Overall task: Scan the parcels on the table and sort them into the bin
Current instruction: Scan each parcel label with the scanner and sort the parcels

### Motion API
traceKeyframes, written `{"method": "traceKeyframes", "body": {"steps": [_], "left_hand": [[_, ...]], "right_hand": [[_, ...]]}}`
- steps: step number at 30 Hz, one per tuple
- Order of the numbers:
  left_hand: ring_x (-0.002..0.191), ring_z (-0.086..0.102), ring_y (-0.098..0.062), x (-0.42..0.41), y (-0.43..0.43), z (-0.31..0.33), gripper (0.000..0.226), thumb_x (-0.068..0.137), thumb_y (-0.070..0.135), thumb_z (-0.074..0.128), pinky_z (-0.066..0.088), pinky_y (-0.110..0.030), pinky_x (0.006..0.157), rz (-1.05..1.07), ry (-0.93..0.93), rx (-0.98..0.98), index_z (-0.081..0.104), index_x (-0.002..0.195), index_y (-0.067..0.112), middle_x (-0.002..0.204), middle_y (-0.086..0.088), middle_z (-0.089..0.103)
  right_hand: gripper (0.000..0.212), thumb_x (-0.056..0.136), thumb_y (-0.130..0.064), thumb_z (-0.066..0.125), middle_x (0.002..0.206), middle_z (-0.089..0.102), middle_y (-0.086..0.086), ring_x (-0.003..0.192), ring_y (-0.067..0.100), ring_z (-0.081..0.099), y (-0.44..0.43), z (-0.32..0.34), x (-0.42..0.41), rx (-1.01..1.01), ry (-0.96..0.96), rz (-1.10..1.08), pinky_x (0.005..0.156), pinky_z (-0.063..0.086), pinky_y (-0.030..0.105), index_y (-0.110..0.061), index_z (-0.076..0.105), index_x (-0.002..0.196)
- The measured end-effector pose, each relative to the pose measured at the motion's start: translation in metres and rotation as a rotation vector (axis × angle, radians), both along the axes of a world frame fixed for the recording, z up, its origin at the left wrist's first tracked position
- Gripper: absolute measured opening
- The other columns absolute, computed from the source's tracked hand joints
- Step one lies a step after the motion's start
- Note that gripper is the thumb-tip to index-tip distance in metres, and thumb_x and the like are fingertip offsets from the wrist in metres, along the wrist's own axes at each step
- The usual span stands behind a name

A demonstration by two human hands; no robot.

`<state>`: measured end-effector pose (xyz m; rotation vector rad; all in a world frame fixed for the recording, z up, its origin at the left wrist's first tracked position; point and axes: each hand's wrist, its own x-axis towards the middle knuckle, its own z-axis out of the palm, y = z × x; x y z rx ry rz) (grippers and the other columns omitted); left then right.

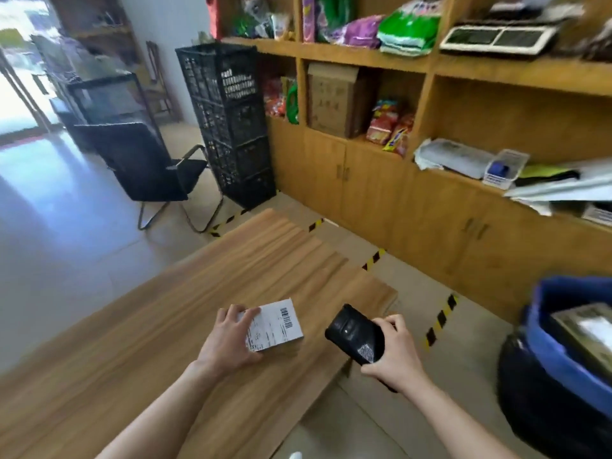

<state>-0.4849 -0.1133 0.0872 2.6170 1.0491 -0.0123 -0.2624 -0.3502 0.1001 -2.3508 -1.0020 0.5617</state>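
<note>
While the parcel sits near the table's right edge, the left hand (pixel 228 339) grips it, fingers curled over its near-left corner. It is a small white box (pixel 275 326), lying flat with its shipping label up. The right hand (pixel 394 356) is wrapped around a black handheld scanner (pixel 356 336), which is held just beside the box above the edge of the wooden table (pixel 149 326).

I judge the scan to be the step in hand. This is the only parcel I can see on the table, so once it is read it only needs carrying over to the bin.

The blue bin (pixel 546 339) stands on the floor to the right, with a black bag around its lower part. At least one boxed item (pixel 586 332) lies inside it, so some sorting looks done.

As for writing, the label carries a barcode (pixel 286 318) at its far right corner and lines of print below, too small to read. Farther off, a brown carton (pixel 328 97) on the wooden shelf shows faint printing I cannot make out, and the snack packets (pixel 389 127) beside it are too blurred to name a brand.
</note>
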Motion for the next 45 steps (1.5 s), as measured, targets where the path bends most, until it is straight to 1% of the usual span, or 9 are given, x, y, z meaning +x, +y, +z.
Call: {"method": "traceKeyframes", "body": {"steps": [3, 7, 15, 22, 25, 30, 36, 40, 45], "left_hand": [[0.119, 0.028, -0.018, 0.087, -0.009, -0.004, 0.096, 0.060, 0.056, 0.070, 0.042, -0.033, 0.102, -0.151, 0.008, -0.009, 0.032, 0.145, 0.033, 0.134, 0.006, 0.033], [0.120, 0.028, -0.018, 0.202, -0.027, -0.008, 0.096, 0.064, 0.062, 0.069, 0.043, -0.033, 0.101, -0.322, 0.015, -0.011, 0.027, 0.146, 0.034, 0.133, 0.006, 0.031], [0.124, 0.025, -0.017, 0.425, -0.050, -0.014, 0.092, 0.063, 0.060, 0.068, 0.048, -0.033, 0.094, -0.678, 0.031, -0.009, 0.031, 0.142, 0.034, 0.132, 0.008, 0.031], [0.126, 0.024, -0.017, 0.593, -0.121, -0.017, 0.095, 0.062, 0.067, 0.065, 0.042, -0.033, 0.102, -0.954, 0.063, -0.019, 0.031, 0.144, 0.032, 0.135, 0.006, 0.032], [0.122, 0.026, -0.016, 0.654, -0.166, -0.023, 0.097, 0.060, 0.066, 0.067, 0.043, -0.031, 0.100, -1.024, 0.076, -0.019, 0.031, 0.144, 0.032, 0.132, 0.008, 0.032], [0.119, 0.028, -0.017, 0.739, -0.246, -0.038, 0.098, 0.059, 0.064, 0.066, 0.037, -0.028, 0.104, -1.134, 0.119, -0.037, 0.030, 0.145, 0.031, 0.131, 0.006, 0.031], [0.115, 0.027, -0.018, 0.824, -0.335, -0.060, 0.108, 0.048, 0.075, 0.046, 0.033, -0.029, 0.106, -1.203, 0.179, -0.065, 0.028, 0.145, 0.031, 0.130, 0.005, 0.030], [0.115, 0.028, -0.019, 0.871, -0.377, -0.084, 0.098, 0.060, 0.068, 0.061, 0.031, -0.029, 0.105, -1.275, 0.245, -0.069, 0.029, 0.145, 0.031, 0.127, 0.004, 0.033], [0.122, 0.027, -0.020, 0.938, -0.429, -0.121, 0.102, 0.058, 0.080, 0.054, 0.039, -0.034, 0.104, -1.371, 0.291, -0.101, 0.029, 0.144, 0.032, 0.131, 0.004, 0.030]], "right_hand": [[0.083, 0.052, -0.033, 0.085, 0.116, 0.030, -0.006, 0.100, 0.014, 0.049, -0.040, -0.002, 0.046, -0.027, -0.003, -0.173, 0.080, 0.050, 0.027, -0.020, 0.049, 0.126], [0.084, 0.057, -0.037, 0.084, 0.121, 0.030, -0.007, 0.100, 0.012, 0.050, -0.078, -0.001, 0.108, -0.091, -0.025, -0.331, 0.076, 0.044, 0.022, -0.022, 0.046, 0.131], [0.083, 0.058, -0.042, 0.082, 0.119, 0.029, -0.010, 0.108, 0.012, 0.050, -0.121, 0.009, 0.248, -0.153, -0.074, -0.556, 0.090, 0.050, 0.031, -0.026, 0.045, 0.130], [0.087, 0.057, -0.046, 0.081, 0.116, 0.028, -0.009, 0.109, 0.011, 0.048, -0.191, -0.005, 0.329, -0.157, -0.033, -0.817, 0.087, 0.051, 0.032, -0.026, 0.045, 0.133], [0.087, 0.058, -0.046, 0.079, 0.117, 0.028, -0.008, 0.108, 0.012, 0.048, -0.227, -0.014, 0.360, -0.181, 0.004, -0.920, 0.085, 0.051, 0.031, -0.025, 0.043, 0.133], [0.091, 0.053, -0.047, 0.078, 0.114, 0.028, -0.012, 0.108, 0.014, 0.051, -0.292, -0.033, 0.421, -0.161, 0.072, -1.057, 0.091, 0.052, 0.042, -0.027, 0.043, 0.134], [0.083, 0.051, -0.045, 0.081, 0.111, 0.032, -0.011, 0.101, 0.014, 0.052, -0.368, -0.049, 0.488, -0.137, 0.137, -1.166, 0.089, 0.052, 0.039, -0.030, 0.047, 0.125], [0.086, 0.044, -0.048, 0.076, 0.108, 0.029, -0.013, 0.098, 0.015, 0.051, -0.402, -0.072, 0.516, -0.116, 0.198, -1.278, 0.087, 0.052, 0.043, -0.030, 0.048, 0.123], [0.088, 0.048, -0.039, 0.078, 0.113, 0.030, -0.011, 0.102, 0.012, 0.047, -0.423, -0.108, 0.551, -0.068, 0.259, -1.469, 0.086, 0.050, 0.032, -0.025, 0.049, 0.131]]}}
